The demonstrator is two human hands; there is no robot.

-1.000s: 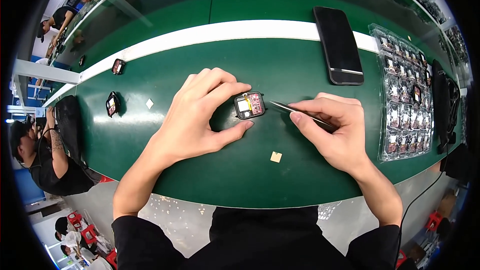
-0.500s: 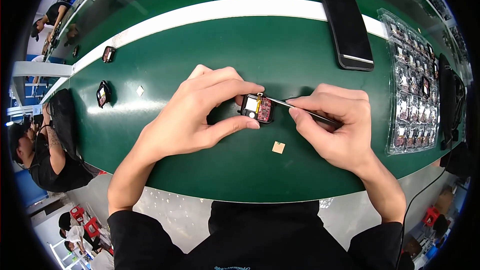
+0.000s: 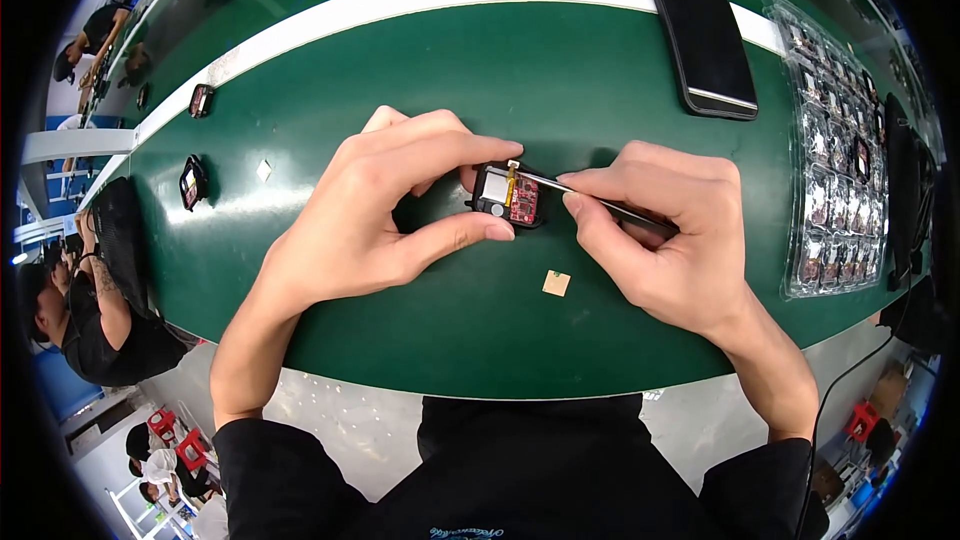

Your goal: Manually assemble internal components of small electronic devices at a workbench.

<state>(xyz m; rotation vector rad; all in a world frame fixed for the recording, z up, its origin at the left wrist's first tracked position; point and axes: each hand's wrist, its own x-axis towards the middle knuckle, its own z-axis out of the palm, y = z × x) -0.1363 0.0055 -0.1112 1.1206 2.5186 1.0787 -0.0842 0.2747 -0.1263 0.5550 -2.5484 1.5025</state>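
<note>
A small black device housing (image 3: 511,202) is held just above the bench between the thumb and fingers of my left hand (image 3: 370,215). Inside it are a red circuit board (image 3: 525,199), a silvery-white block (image 3: 495,186) and a yellow flex strip. My left index fingertip rests by a small pale connector (image 3: 514,165) at the housing's far edge. In a pen-like grip, my right hand (image 3: 685,230) holds slim metal tweezers (image 3: 547,183), their tip at the strip near that connector. Whether the tip pinches anything is too small to tell.
A tan square piece (image 3: 557,283) lies on the green bench (image 3: 420,350) nearer me. Similar housings (image 3: 193,182) and a small white piece (image 3: 264,170) are at left. A black phone-like slab (image 3: 705,40) and a clear tray (image 3: 795,270) of parts are at right. Co-workers sit far left.
The bench and hands appear slightly higher in the picture. Both hands keep their grips, and the tweezers tip stays close to the connector with only a slight shift.
</note>
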